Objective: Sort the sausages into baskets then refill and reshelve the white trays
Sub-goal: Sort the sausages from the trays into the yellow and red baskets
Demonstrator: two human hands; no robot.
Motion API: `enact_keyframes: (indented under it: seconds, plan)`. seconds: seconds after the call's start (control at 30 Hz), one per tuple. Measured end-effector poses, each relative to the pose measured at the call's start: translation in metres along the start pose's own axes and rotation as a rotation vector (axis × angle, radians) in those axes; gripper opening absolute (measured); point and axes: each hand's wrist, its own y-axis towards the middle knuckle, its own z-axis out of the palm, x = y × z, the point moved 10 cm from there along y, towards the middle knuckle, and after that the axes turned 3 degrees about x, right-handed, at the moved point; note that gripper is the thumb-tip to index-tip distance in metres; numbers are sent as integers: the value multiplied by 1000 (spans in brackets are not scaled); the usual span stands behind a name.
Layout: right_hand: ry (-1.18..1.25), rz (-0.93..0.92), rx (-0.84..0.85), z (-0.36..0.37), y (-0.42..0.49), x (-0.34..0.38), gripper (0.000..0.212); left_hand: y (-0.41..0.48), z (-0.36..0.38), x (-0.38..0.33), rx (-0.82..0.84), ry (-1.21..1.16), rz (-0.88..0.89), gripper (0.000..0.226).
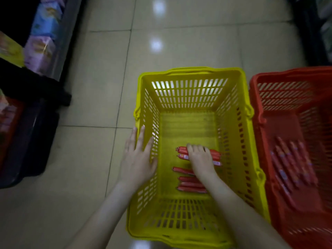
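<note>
A yellow basket [231, 112] stands on the floor in front of me. On its bottom lie several red sausages [188, 184] in a row. My right hand [199, 159] reaches inside and grips a small bunch of sausages [214, 155] near the basket floor. My left hand [137, 159] rests flat with straight fingers on the basket's left rim. To the right, touching the yellow one, stands a red basket [260, 97] with several more sausages [294, 168] in it.
Shop shelves with packaged goods [45, 33] run along the left, and a dark bin or tray [30, 141] stands on the floor beneath them. A dark shelf [312, 29] is at the far right. Tiled floor [188, 42] stretches ahead.
</note>
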Motion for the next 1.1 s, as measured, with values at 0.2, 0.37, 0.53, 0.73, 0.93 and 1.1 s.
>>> enact_keyframes:
  seconds: [0.2, 0.37, 0.53, 0.73, 0.93, 1.1]
  plan:
    - [32, -58, 410, 83, 5, 0, 76, -1, 3, -5, 32, 34, 32, 63]
    - [-32, -40, 567, 109, -15, 1, 79, -2, 5, -2, 21, 18, 23, 58]
    - [-188, -143, 631, 110, -42, 8, 69, -2, 5, -1, -9, 26, 10, 54]
    - [-284, -96, 620, 95, -42, 3, 77, -3, 2, 2, -35, 24, -18, 58]
    - [-290, -161, 540, 14, -57, 12, 71, -3, -1, 1, 36, -12, -30, 58]
    - [-165, -187, 92, -126, -88, -22, 55, -7, -26, -17, 58, -55, -170, 42]
